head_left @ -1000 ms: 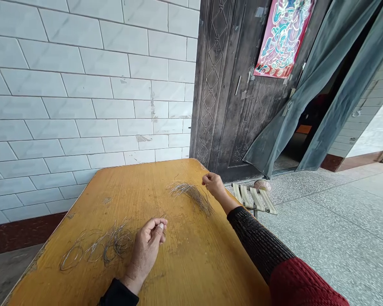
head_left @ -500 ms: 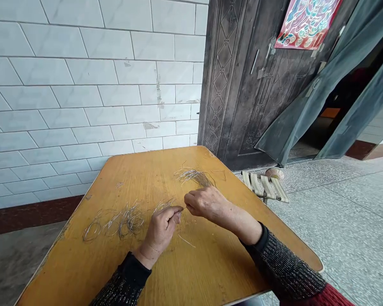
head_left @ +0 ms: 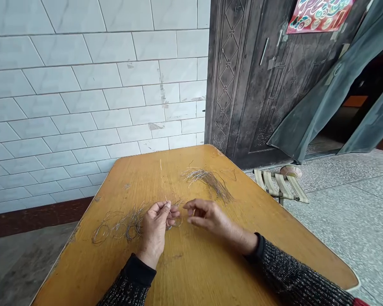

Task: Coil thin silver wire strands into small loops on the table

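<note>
My left hand (head_left: 156,227) pinches a thin wire (head_left: 161,172) between thumb and index finger; the wire rises from the fingertips toward the far side of the table. To its right, my right hand (head_left: 209,216) is held with thumb and fingers apart and nothing visible between them. Loops of thin wire (head_left: 132,225) lie on the table just left of my left hand, partly hidden behind it. Beyond my right hand rests a loose bundle of straighter wires (head_left: 207,178).
The wooden table (head_left: 191,272) has a pale edge and reaches the tiled wall (head_left: 121,102). A dark carved door (head_left: 258,85) stands behind its right corner. On the floor at right is a strap-seat stool (head_left: 282,187) with a round object (head_left: 291,171) by it.
Both hands met at a wire before; now the right hand has opened and come away. The left hand still pinches a wire, now pointing upward. The camera view has shifted slightly.
</note>
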### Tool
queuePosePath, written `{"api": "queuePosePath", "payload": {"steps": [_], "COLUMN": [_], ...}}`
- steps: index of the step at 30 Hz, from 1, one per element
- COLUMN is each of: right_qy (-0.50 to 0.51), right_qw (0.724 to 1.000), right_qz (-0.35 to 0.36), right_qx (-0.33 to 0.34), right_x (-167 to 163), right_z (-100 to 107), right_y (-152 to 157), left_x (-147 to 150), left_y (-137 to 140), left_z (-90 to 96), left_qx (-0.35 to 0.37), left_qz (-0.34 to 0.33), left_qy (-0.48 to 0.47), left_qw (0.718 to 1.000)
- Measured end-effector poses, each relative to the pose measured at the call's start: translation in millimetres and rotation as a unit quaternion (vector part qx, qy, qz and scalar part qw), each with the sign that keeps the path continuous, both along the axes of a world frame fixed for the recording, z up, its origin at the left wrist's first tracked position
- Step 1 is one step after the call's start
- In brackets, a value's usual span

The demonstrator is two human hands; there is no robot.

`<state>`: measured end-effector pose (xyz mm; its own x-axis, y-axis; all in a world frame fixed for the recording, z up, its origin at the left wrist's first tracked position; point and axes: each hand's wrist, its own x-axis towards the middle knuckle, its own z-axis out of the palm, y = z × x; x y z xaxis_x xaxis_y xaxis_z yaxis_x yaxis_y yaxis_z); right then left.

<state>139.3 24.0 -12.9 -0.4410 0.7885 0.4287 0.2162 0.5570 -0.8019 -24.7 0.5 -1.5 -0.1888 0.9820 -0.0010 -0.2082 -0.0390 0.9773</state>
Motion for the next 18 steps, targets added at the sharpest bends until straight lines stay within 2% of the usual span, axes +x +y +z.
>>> {"api": "queuePosePath", "payload": {"steps": [2, 5, 8, 11, 13, 15, 18], "right_qy": [0.018, 0.072, 0.162, 0.241, 0.274, 0.292, 0.264], "right_qw": [0.999, 0.996, 0.985, 0.958, 0.94, 0.93, 0.943], "right_qz": [0.039, 0.045, 0.04, 0.02, -0.003, -0.029, -0.059], "right_qx": [0.013, 0.039, -0.046, -0.156, -0.202, -0.219, -0.196], "right_x": [-9, -16, -16, -14, -12, -11, -11], "right_z": [2, 7, 9, 9, 9, 9, 6], "right_y": [-12, -24, -25, -19, -16, -14, -11], "left_x": [1, 2, 4, 6, 8, 9, 10], "left_y": [0, -2, -5, -6, -7, -9, -10], "left_z": [-2.5, -4.3, -4.2, -3.7, -2.9, -1.6, -0.1], "left_qx": [0.011, 0.016, 0.014, 0.002, 0.001, 0.009, 0.026], "left_qz": [-0.008, -0.026, -0.047, -0.069, -0.07, -0.066, -0.059], "left_qy": [0.029, 0.039, 0.02, -0.018, -0.038, -0.037, 0.006], "left_qw": [0.999, 0.999, 0.999, 0.997, 0.997, 0.997, 0.998]}}
